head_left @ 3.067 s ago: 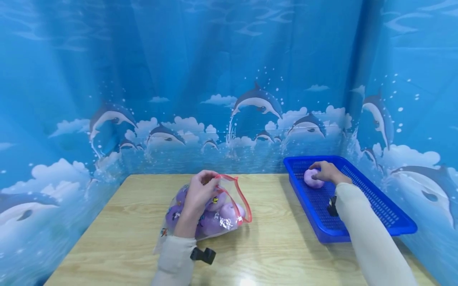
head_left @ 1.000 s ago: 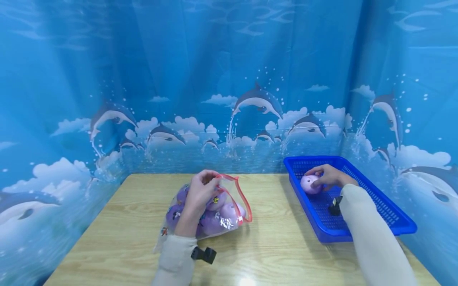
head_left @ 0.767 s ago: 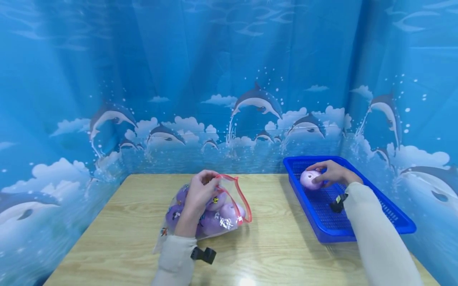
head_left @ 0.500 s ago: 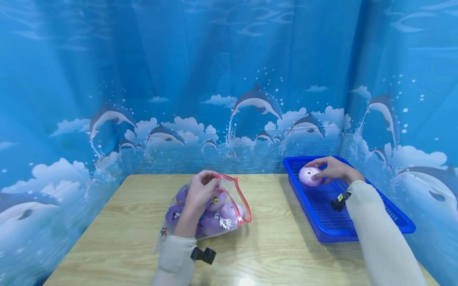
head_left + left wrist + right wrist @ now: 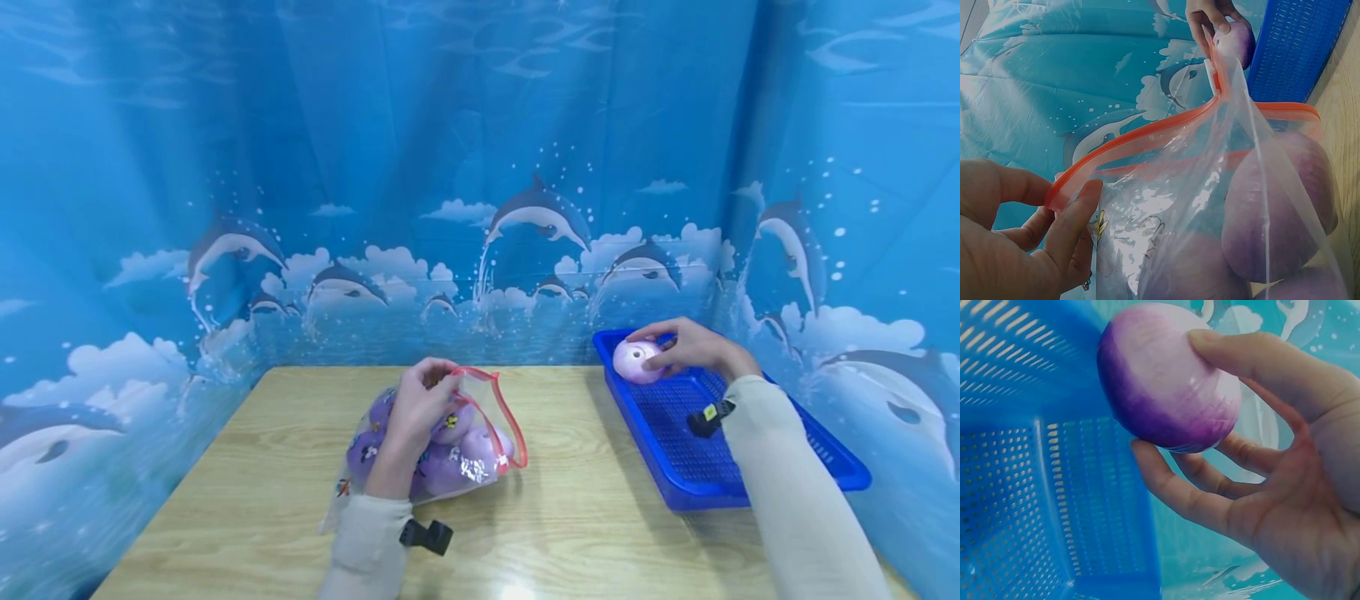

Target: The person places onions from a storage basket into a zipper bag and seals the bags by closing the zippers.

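Note:
My left hand [image 5: 417,408] pinches the red-edged opening of a clear zip bag [image 5: 513,417] lying on the table. Thumb and fingertips grip the orange-red zip strip [image 5: 1141,131] in the left wrist view, and the mouth gapes. Inside the bag sit several purple onions [image 5: 1275,206], partly hidden by printed plastic and my hand. My right hand [image 5: 693,348] holds another onion [image 5: 632,363], purple fading to white, over the far left corner of the blue basket [image 5: 637,433]. The right wrist view shows the thumb on the pale side of the onion [image 5: 1166,381] and fingers beneath.
The perforated basket stands at the right of the wood-grain table [image 5: 570,533], its raised rim all round. A dolphin-printed blue curtain [image 5: 420,167] hangs close behind the table and on both sides. Bare tabletop separates bag and basket.
The onion and right hand have risen from inside the basket and shifted left to its far left corner; the onion has turned to show a dark spot. Left hand and bag stay still.

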`<state>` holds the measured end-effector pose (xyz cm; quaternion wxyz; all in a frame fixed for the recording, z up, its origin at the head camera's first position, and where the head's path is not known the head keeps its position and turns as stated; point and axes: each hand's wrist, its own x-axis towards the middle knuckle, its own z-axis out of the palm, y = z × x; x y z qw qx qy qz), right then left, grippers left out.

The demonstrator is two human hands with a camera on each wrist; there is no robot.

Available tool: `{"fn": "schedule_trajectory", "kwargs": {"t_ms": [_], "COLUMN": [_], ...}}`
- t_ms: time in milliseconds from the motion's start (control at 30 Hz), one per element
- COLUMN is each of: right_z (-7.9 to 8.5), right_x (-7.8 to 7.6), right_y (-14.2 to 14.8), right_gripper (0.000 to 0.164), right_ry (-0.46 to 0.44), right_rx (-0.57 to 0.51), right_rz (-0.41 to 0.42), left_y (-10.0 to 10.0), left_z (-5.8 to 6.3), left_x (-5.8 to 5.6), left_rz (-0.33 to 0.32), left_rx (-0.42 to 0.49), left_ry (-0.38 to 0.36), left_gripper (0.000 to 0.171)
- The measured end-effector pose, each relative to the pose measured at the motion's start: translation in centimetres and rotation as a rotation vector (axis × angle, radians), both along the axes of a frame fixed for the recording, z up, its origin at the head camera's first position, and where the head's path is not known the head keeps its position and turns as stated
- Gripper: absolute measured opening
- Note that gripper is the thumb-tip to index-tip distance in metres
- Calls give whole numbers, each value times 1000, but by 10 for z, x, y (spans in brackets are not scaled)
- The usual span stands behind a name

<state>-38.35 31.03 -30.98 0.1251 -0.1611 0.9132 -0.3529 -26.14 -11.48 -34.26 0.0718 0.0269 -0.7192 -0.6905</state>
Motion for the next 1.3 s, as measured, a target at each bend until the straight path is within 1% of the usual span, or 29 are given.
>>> {"fn": "schedule_trajectory", "kwargs": {"t_ms": [133,500,700,967,1067,1300], "right_z": [6,19,20,22,23,21], "right_x": [3,13,15,20,23,26], "right_y": [-7,-26,-37,-56,-64,-78], "right_gripper": [58,56,54,52,51,51], "right_ry": [18,73,146,237,248,253], "right_rx": [2,-14,-9,42,45,14], "right_rz": [19,118,176,181,190,228], "left_y": [0,0,0,0,0,0], "left_z": [0,1,1,1,1,1], "left_x": [0,1,1,1,1,1], "left_rz": [1,7,4,-3,-2,-11], "left_rx": [-4,-6,-10,-5,-8,-12], "left_ry": [1,-6,-4,-2,-4,0], "left_gripper": [15,15,15,16,16,16]}}
